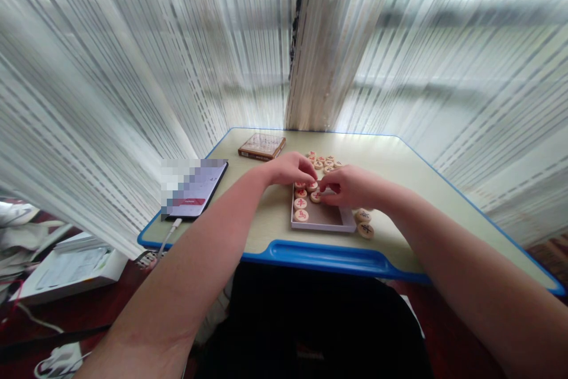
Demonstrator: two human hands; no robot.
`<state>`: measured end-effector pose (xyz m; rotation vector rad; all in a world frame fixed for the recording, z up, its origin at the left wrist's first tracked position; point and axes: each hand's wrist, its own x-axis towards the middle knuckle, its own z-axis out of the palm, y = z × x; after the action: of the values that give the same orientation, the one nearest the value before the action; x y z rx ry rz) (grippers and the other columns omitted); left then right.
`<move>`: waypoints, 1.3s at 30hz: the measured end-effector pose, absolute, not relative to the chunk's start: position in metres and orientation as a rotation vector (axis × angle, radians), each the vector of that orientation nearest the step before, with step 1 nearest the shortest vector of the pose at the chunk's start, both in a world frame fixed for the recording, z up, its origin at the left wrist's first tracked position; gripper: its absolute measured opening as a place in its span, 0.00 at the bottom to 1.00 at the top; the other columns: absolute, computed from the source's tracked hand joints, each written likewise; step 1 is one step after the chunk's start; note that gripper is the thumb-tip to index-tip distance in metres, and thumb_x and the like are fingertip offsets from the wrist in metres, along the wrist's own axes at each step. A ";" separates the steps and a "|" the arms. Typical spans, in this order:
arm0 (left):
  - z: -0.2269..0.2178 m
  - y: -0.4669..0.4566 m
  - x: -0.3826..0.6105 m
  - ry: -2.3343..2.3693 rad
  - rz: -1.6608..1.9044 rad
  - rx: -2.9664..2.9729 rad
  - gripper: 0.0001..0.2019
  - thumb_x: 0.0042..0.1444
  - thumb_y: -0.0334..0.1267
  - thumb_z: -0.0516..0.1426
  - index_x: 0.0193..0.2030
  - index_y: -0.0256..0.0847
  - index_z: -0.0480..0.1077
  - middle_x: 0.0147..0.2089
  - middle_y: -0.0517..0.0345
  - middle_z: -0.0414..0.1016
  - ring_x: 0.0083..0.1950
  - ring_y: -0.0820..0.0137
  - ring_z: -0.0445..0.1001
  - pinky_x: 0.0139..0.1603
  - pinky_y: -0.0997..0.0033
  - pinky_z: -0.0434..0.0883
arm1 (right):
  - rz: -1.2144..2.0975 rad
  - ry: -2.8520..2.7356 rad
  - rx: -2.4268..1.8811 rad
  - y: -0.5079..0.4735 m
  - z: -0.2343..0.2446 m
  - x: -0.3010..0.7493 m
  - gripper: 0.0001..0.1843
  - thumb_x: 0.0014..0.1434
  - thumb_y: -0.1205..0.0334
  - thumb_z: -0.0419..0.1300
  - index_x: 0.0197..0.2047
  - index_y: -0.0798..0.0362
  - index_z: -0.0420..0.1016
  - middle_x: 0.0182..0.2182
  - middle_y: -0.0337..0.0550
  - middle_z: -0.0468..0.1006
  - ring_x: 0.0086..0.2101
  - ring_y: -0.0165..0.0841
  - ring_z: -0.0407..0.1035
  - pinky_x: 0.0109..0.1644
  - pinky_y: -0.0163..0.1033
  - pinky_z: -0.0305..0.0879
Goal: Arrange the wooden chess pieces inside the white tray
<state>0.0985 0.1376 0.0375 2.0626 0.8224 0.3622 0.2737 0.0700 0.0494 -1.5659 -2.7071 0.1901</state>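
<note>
A shallow white-walled box (323, 227) sits open on the table, with round wooden Chinese chess pieces (300, 204) with red characters lined up along its left side. My left hand (290, 168) reaches over the box's far left part, its fingers closed on a red-marked piece (312, 186). From the right, my right hand (348, 185) curls its thumb and finger at the edge of another red-marked piece (316, 197) inside the box. Fingers partly hide both pieces. Black-marked pieces (366, 230) lie just right of the box, partly under my right wrist.
More loose pieces (328, 162) lie beyond my hands. A flat brown-edged box (262, 146) is at the back left, and a tablet (195, 193) with a white cable (168, 234) lies at the left edge. The blue-rimmed table (252, 231) stands before striped curtains (248, 30).
</note>
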 end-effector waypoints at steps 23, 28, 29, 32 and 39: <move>0.035 0.142 0.098 0.829 0.361 2.085 0.13 0.42 0.32 0.59 0.36 0.33 0.77 0.30 0.55 0.78 0.32 0.72 0.73 0.37 0.74 0.68 | 0.159 -2.675 -1.498 0.070 0.045 0.275 0.11 0.53 0.55 0.57 0.31 0.50 0.78 0.22 0.38 0.72 0.22 0.26 0.60 0.27 0.34 0.50; 0.034 0.143 0.097 0.824 0.359 2.099 0.13 0.42 0.31 0.58 0.37 0.33 0.77 0.31 0.55 0.78 0.33 0.72 0.72 0.37 0.75 0.68 | 0.170 -2.667 -1.554 0.069 0.047 0.274 0.12 0.50 0.51 0.59 0.32 0.49 0.77 0.22 0.37 0.72 0.22 0.27 0.60 0.26 0.34 0.50; 0.034 0.143 0.097 0.823 0.363 2.105 0.13 0.42 0.31 0.58 0.37 0.33 0.77 0.31 0.55 0.78 0.33 0.73 0.72 0.37 0.75 0.68 | 0.165 -2.670 -1.559 0.069 0.047 0.273 0.12 0.50 0.50 0.59 0.31 0.49 0.77 0.22 0.37 0.72 0.22 0.27 0.60 0.26 0.34 0.50; 0.034 0.143 0.097 0.818 0.372 2.116 0.13 0.43 0.30 0.56 0.37 0.33 0.77 0.30 0.56 0.78 0.32 0.73 0.71 0.36 0.76 0.67 | 0.138 -2.673 -1.584 0.068 0.046 0.270 0.12 0.50 0.50 0.59 0.29 0.50 0.76 0.22 0.37 0.72 0.22 0.26 0.59 0.26 0.33 0.49; 0.034 0.141 0.098 0.846 0.379 2.126 0.14 0.43 0.29 0.54 0.36 0.33 0.77 0.29 0.57 0.77 0.30 0.75 0.70 0.33 0.77 0.66 | 0.117 -2.680 -1.567 0.067 0.045 0.270 0.15 0.51 0.47 0.58 0.28 0.50 0.74 0.21 0.38 0.71 0.22 0.26 0.58 0.25 0.33 0.47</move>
<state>0.0978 0.1408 0.0345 2.1256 0.8463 0.3790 0.2699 0.0671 0.0453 -1.5672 -2.6795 0.1168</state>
